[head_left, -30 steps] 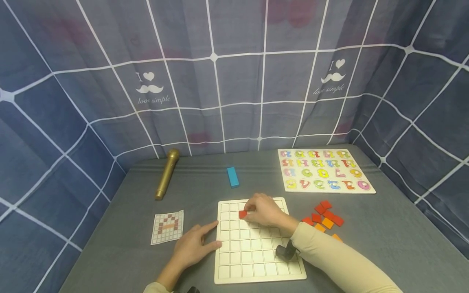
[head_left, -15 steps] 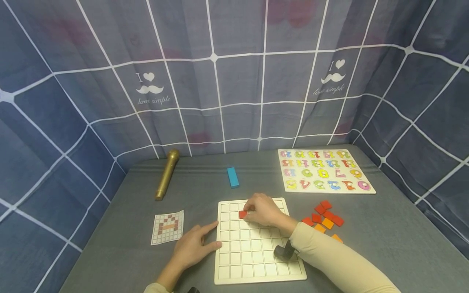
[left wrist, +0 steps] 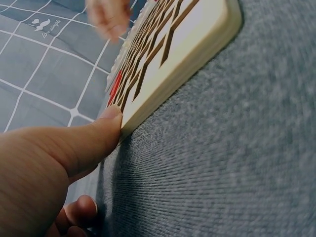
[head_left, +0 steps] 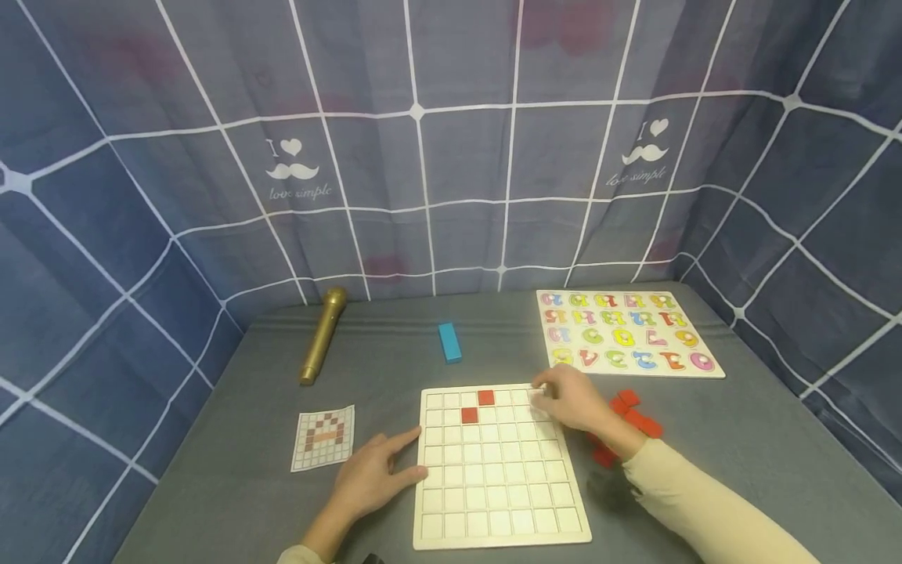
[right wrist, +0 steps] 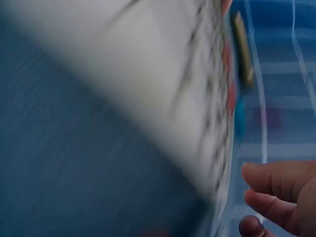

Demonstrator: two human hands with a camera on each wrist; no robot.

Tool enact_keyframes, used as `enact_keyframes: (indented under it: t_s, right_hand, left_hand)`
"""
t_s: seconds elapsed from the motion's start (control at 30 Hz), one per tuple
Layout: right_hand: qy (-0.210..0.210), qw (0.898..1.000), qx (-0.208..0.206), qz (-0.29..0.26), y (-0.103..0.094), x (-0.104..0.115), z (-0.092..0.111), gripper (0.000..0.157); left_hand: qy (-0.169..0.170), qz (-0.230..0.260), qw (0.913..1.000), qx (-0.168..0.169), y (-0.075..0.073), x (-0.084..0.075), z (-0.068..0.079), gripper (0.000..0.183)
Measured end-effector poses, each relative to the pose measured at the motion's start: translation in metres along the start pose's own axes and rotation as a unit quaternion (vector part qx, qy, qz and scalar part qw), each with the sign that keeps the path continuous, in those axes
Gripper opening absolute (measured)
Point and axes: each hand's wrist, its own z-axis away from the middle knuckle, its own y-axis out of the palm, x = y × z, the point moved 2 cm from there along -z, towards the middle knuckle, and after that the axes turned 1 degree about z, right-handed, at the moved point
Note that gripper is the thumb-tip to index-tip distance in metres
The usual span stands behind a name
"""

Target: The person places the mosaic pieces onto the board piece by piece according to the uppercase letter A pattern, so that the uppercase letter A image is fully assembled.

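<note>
A cream board with a square grid [head_left: 502,497] lies in the middle of the table. Two red square tiles sit on it near its far side, one tile [head_left: 469,415] diagonally below the other tile [head_left: 486,398]. My left hand [head_left: 373,474] rests at the board's left edge, thumb and index finger stretched out and touching it. In the left wrist view the thumb [left wrist: 96,136] lies against the board's rim. Over the far right corner hovers my right hand [head_left: 576,399], its fingers loosely bent with nothing seen between them. The right wrist view is blurred.
Loose red tiles [head_left: 641,423] lie right of the board, partly hidden by the right forearm. A grid pattern card [head_left: 322,439] lies at left. Further back are a gold microphone [head_left: 322,337], a blue block [head_left: 449,342] and a number puzzle board [head_left: 627,333].
My right hand has let go of the lower red tile and moved right to the board's far corner, uncovering the second red tile. The left hand has stayed in place.
</note>
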Motion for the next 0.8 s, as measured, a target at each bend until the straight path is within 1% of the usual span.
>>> enact_keyframes:
  t_s: [0.07, 0.13, 0.23, 0.3, 0.4, 0.47, 0.6, 0.67, 0.8]
  right_hand:
    - [0.031, 0.999, -0.019, 0.018, -0.016, -0.025, 0.015, 0.022]
    - [0.063, 0.997, -0.035, 0.035, -0.033, -0.046, 0.030, 0.025]
    - [0.112, 0.991, -0.045, 0.048, -0.054, -0.069, 0.046, 0.028]
    - [0.140, 0.988, -0.038, 0.054, -0.062, -0.081, 0.053, 0.032]
    - [0.166, 0.985, -0.019, 0.053, -0.065, -0.092, 0.055, 0.040]
    - [0.181, 0.982, -0.011, 0.047, -0.064, -0.097, 0.055, 0.042]
    - [0.211, 0.977, -0.013, 0.040, -0.064, -0.104, 0.058, 0.040]
    - [0.213, 0.976, -0.015, 0.045, -0.066, -0.107, 0.059, 0.040]
    - [0.189, 0.979, -0.028, 0.066, -0.073, -0.108, 0.061, 0.038]
  left_hand:
    - [-0.001, -0.001, 1.0000, 0.002, 0.000, -0.001, 0.000, 0.063]
    - [-0.002, -0.002, 1.0000, 0.002, 0.000, -0.001, 0.000, 0.062]
    - [0.002, 0.001, 1.0000, 0.003, -0.001, -0.001, 0.000, 0.062]
    - [0.000, 0.005, 1.0000, 0.005, -0.001, -0.001, 0.002, 0.062]
    - [-0.012, 0.010, 0.9999, 0.004, -0.003, 0.002, 0.005, 0.062]
    - [-0.015, 0.010, 0.9998, 0.003, -0.004, 0.003, 0.006, 0.062]
    - [-0.001, 0.008, 1.0000, 0.005, -0.002, 0.002, 0.003, 0.062]
    - [0.002, 0.006, 1.0000, 0.006, -0.001, 0.001, 0.001, 0.062]
    - [-0.001, 0.010, 0.9999, 0.009, 0.001, -0.001, -0.001, 0.062]
